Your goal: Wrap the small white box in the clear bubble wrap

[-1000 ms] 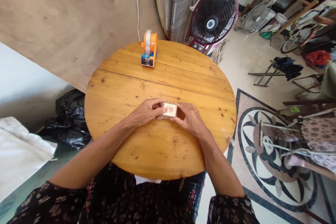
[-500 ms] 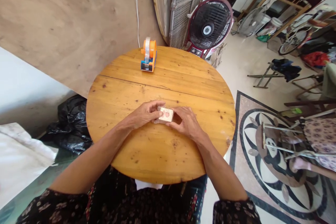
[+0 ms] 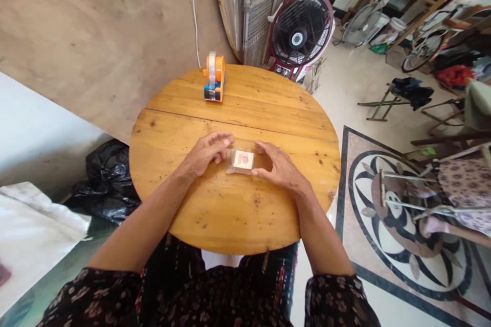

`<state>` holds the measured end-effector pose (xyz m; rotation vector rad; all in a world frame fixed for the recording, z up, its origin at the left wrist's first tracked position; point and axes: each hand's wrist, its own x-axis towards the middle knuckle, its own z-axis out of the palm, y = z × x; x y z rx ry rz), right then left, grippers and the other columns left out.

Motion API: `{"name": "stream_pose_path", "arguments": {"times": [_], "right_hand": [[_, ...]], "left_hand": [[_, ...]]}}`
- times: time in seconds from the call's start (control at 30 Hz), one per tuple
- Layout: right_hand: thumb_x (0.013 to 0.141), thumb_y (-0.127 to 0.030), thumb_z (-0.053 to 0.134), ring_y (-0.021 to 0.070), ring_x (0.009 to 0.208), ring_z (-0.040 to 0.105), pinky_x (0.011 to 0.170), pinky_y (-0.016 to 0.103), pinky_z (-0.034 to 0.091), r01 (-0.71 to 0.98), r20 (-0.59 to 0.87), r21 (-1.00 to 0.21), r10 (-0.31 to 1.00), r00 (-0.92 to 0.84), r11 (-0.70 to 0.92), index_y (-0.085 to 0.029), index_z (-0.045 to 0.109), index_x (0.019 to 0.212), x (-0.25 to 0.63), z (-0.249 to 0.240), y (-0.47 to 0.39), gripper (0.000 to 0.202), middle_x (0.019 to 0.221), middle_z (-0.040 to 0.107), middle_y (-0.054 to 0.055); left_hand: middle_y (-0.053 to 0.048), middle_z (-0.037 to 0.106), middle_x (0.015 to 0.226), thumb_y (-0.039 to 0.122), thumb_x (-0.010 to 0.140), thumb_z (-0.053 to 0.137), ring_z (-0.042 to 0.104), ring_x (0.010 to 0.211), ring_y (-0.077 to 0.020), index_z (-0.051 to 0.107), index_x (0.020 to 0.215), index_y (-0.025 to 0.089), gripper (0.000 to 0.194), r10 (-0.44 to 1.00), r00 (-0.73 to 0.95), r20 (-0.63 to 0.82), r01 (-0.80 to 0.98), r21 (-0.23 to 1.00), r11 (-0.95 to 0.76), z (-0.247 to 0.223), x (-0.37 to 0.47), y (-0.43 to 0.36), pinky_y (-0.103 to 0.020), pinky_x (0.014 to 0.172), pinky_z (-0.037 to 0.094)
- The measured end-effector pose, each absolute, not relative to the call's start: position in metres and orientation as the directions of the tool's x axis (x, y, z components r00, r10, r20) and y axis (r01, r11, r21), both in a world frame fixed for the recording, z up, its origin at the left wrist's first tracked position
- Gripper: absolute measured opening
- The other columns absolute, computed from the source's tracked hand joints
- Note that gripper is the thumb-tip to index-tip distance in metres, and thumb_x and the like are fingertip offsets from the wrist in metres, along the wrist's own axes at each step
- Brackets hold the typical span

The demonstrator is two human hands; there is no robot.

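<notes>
A small pale box [image 3: 243, 160] with reddish print, in clear plastic wrap, lies near the middle of the round wooden table [image 3: 238, 214]. The loose end of the wrap sticks out on its left side. My left hand [image 3: 210, 152] is just left of the box, fingers curved and apart, holding nothing. On the box's right side is my right hand [image 3: 276, 164], thumb and fingers spread around that end, the thumb tip close to its lower right corner; whether it touches is unclear.
An orange and blue tape dispenser [image 3: 215, 77] stands at the table's far edge. Behind the table is a dark red fan [image 3: 302, 30]. Black plastic bags [image 3: 109, 179] lie on the left, and a folding stool [image 3: 395, 99] is on the right. At the far right, part of another person shows.
My left hand has let go of the box and moved off to the left. The box now lies flatter between the hands, and my right hand's fingers are spread wider. The view has shifted slightly.
</notes>
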<state>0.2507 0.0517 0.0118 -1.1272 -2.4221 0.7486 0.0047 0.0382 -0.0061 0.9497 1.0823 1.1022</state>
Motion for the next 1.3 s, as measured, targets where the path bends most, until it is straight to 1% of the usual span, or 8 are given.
{"name": "stream_pose_path", "arguments": {"times": [0.17,0.27,0.4,0.57,0.7,0.8,0.97,1.3], "right_hand": [[0.088,-0.057,0.050,0.0249,0.115,0.058,0.101,0.045,0.042,0.441,0.210,-0.770,0.837,-0.505,0.460,-0.025,0.049,0.133,0.258,0.022,0.055,0.055,0.132,0.057,0.010],[0.088,-0.056,0.051,0.0233,0.113,0.059,0.102,0.043,0.043,0.391,0.219,-0.824,0.867,-0.448,0.411,-0.022,0.054,0.126,0.260,0.021,0.056,0.050,0.128,0.060,0.009],[0.081,-0.055,0.063,0.0233,0.112,0.061,0.099,0.041,0.046,0.375,0.137,-0.853,0.848,-0.511,0.364,-0.020,0.057,0.123,0.257,0.012,0.059,0.055,0.124,0.063,0.010],[0.071,-0.058,0.071,0.0266,0.117,0.057,0.103,0.045,0.042,0.448,0.098,-0.794,0.815,-0.572,0.410,-0.020,0.056,0.126,0.251,0.002,0.059,0.067,0.127,0.061,0.011],[0.067,-0.060,0.074,0.0303,0.126,0.049,0.107,0.049,0.035,0.541,0.101,-0.664,0.779,-0.618,0.516,-0.021,0.052,0.131,0.244,-0.003,0.056,0.079,0.135,0.056,0.012],[0.065,-0.059,0.076,0.0318,0.126,0.047,0.105,0.049,0.034,0.577,0.103,-0.600,0.769,-0.631,0.554,-0.020,0.050,0.133,0.238,-0.005,0.053,0.083,0.135,0.055,0.013],[0.068,-0.055,0.076,0.0318,0.118,0.052,0.099,0.048,0.037,0.587,0.139,-0.562,0.766,-0.627,0.583,-0.020,0.054,0.128,0.231,-0.008,0.053,0.072,0.127,0.060,0.013],[0.068,-0.051,0.076,0.0279,0.106,0.059,0.096,0.044,0.039,0.534,0.234,-0.594,0.765,-0.601,0.601,-0.021,0.062,0.115,0.227,-0.018,0.054,0.057,0.113,0.067,0.009]], "left_hand": [[-0.008,0.068,0.092,0.039,0.071,0.072,0.053,0.050,-0.0047,0.064,0.095,0.013,0.036,0.978,-0.129,-0.161,-0.302,0.946,0.116,-0.016,0.002,0.047,-0.018,0.040,0.033],[-0.007,0.068,0.090,0.038,0.070,0.073,0.053,0.050,-0.0045,0.064,0.093,0.012,0.036,0.981,-0.118,-0.152,-0.314,0.943,0.108,-0.018,0.001,0.048,-0.018,0.041,0.034],[-0.007,0.068,0.087,0.036,0.069,0.073,0.053,0.052,-0.0053,0.066,0.094,0.012,0.036,0.993,-0.039,-0.110,-0.247,0.964,0.097,-0.017,-0.001,0.044,-0.019,0.043,0.035],[0.000,0.060,0.063,0.041,0.073,0.072,0.047,0.048,-0.0067,0.066,0.100,0.012,0.041,0.985,0.132,-0.115,-0.021,0.993,0.119,-0.009,-0.003,0.035,-0.020,0.044,0.034],[0.000,0.061,0.065,0.046,0.071,0.072,0.050,0.051,-0.0090,0.063,0.105,0.012,0.048,0.961,0.232,-0.149,0.107,0.986,0.127,-0.005,-0.003,0.031,-0.020,0.044,0.035],[-0.002,0.063,0.069,0.047,0.073,0.069,0.052,0.053,-0.0099,0.062,0.107,0.012,0.049,0.949,0.276,-0.151,0.160,0.981,0.110,-0.004,-0.001,0.030,-0.020,0.044,0.035],[-0.001,0.063,0.070,0.045,0.075,0.069,0.048,0.049,-0.0073,0.063,0.108,0.013,0.046,0.942,0.303,-0.145,0.245,0.967,0.070,-0.005,0.002,0.029,-0.018,0.044,0.035],[0.001,0.058,0.066,0.039,0.076,0.068,0.049,0.052,-0.0083,0.062,0.109,0.012,0.043,0.922,0.348,-0.169,0.189,0.976,0.108,-0.010,0.003,0.032,-0.019,0.046,0.038]]}}
